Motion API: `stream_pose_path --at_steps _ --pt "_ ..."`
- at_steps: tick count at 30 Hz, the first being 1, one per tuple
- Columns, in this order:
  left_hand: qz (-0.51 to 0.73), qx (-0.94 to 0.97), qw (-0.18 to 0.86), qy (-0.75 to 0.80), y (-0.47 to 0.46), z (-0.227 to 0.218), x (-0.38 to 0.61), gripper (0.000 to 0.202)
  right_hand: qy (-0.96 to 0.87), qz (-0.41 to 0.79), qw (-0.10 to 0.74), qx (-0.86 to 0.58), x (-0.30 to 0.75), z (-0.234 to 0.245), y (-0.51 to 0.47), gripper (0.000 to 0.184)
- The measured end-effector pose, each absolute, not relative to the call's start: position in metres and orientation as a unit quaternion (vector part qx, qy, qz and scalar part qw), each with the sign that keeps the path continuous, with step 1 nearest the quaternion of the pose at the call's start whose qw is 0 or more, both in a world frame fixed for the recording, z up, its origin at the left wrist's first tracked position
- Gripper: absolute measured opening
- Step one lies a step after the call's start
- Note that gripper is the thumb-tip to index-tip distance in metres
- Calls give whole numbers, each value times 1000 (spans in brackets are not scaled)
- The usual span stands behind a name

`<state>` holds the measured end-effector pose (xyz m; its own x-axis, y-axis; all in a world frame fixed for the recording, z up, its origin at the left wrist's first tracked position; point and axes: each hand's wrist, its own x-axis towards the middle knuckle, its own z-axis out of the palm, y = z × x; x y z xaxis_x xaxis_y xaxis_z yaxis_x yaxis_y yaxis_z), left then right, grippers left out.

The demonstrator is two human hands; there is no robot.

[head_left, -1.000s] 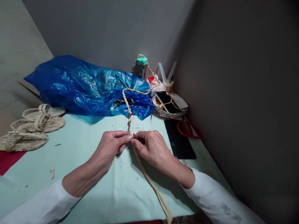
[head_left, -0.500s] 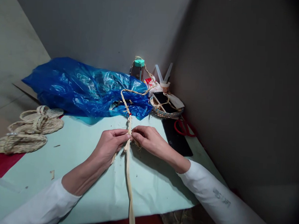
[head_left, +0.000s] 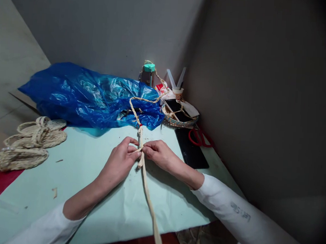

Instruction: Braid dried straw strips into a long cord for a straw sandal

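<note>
A pale straw cord (head_left: 147, 194) runs from the table's front edge up between my hands, then on as a twisted length over the blue bag. A bit of red tie (head_left: 140, 125) wraps it just beyond my fingers. My left hand (head_left: 122, 157) pinches a short strand at the cord's left side between thumb and finger. From the right, my right hand (head_left: 159, 152) has its fingertips closed on the cord at the same spot. A small folded loop of the fibre hangs just below the fingertips.
A crumpled blue plastic bag (head_left: 90, 92) lies at the back. Woven straw sandals (head_left: 27, 144) sit at the left. At the right are a basket (head_left: 179, 122) holding a phone, a black slab (head_left: 191, 149), red-handled scissors (head_left: 199, 138) and a green-lidded jar (head_left: 148, 75).
My left hand's fingers have spread somewhat and now draw a short strand leftward. The cord's near end has swung to the right. The whole view has shifted slightly.
</note>
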<state>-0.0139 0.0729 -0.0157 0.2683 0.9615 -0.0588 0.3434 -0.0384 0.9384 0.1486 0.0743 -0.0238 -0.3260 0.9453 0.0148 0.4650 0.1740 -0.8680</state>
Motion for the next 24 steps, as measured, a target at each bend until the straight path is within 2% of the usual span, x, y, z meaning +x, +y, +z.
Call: stream_pose_path --at_steps 3,6,10,12,16,21,24 --pt "276 702 422 502 73 -11 -18 8 -713 363 306 -516 147 -26 71 28" --pt "254 710 424 501 70 -5 -19 16 -712 341 330 -518 145 -29 69 28" --pt "236 675 497 492 60 -3 -15 19 -690 398 351 -493 145 -32 68 27" --pt "218 692 487 487 54 -5 -12 17 -670 453 350 -474 146 -30 67 28" --pt "204 758 383 487 47 -10 -8 9 -630 524 355 -450 148 -22 66 25" --pt "219 811 218 496 41 -16 -5 19 -557 588 386 -442 143 -20 65 27" --pt "227 807 213 502 38 -12 -5 18 -533 603 401 -437 140 -25 66 22"
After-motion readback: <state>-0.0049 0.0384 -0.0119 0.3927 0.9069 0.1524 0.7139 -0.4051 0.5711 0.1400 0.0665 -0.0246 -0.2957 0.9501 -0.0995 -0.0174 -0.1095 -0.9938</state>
